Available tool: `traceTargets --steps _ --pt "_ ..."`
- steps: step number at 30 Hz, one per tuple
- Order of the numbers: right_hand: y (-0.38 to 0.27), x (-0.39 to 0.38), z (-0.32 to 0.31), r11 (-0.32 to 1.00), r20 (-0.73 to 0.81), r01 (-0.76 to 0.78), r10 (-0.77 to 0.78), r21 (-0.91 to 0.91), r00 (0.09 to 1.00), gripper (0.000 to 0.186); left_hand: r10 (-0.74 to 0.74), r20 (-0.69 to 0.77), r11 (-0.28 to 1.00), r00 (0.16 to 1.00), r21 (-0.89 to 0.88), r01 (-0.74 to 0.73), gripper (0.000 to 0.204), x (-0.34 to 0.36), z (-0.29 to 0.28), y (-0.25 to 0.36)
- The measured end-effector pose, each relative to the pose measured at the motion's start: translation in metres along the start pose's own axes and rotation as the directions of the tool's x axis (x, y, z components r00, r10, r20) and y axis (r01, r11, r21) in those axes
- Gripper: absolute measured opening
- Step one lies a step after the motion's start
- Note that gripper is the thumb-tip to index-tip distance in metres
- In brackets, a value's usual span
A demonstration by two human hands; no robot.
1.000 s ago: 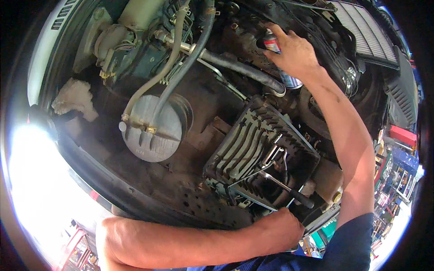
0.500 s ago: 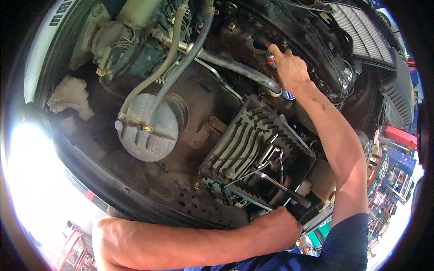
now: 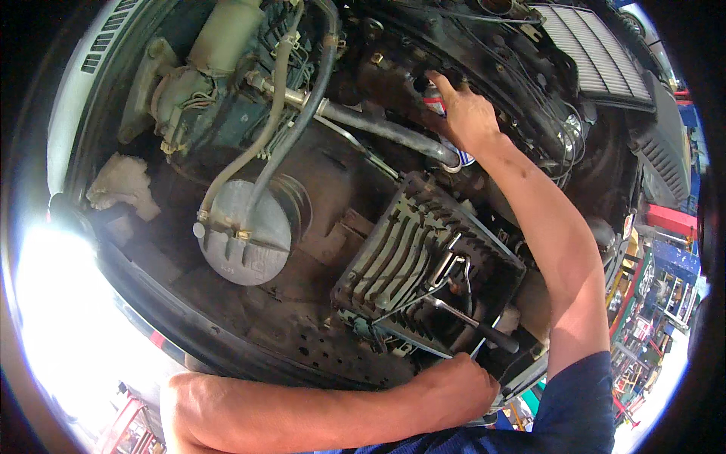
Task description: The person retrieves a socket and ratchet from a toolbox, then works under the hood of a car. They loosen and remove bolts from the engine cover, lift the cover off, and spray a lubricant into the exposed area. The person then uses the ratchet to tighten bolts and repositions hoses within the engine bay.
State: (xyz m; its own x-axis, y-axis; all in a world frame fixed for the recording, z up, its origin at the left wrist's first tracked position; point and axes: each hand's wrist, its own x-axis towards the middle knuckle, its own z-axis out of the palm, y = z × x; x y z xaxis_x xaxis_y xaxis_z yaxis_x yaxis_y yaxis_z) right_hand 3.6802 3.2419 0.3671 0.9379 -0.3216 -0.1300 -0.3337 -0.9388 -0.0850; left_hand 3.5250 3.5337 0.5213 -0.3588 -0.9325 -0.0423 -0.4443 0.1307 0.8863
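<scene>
My right hand [image 3: 470,117] is closed round a spray can [image 3: 434,104] with red, white and blue colouring, reaching far over the engine. Its index finger lies on the top of the can, beside a dark opening in the engine. Most of the can is behind the hand; its blue and white lower end shows under the wrist. My left hand [image 3: 457,390] is a closed fist at the near edge of the engine bay, close to the ribbed air filter housing [image 3: 382,261]. Whatever its fingers may hold is hidden.
On the ribbed housing lie a ratchet with a black handle [image 3: 499,338] and other metal hand tools [image 3: 451,265]. A round metal canister [image 3: 249,242] with two hoses stands left. A crumpled rag [image 3: 125,185] sits farther left. A pleated air filter [image 3: 594,53] rests far right.
The whole view has shifted slightly. Against the engine, my right hand and the spray can have moved a little farther away. My left fist stays by the near edge.
</scene>
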Motion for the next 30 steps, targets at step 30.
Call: traceTargets --steps 30 --pt "-0.025 0.092 0.029 0.993 0.074 -0.003 0.012 -0.116 0.997 0.070 0.081 -0.006 0.984 0.997 0.161 -0.079 0.014 0.029 0.051 0.006"
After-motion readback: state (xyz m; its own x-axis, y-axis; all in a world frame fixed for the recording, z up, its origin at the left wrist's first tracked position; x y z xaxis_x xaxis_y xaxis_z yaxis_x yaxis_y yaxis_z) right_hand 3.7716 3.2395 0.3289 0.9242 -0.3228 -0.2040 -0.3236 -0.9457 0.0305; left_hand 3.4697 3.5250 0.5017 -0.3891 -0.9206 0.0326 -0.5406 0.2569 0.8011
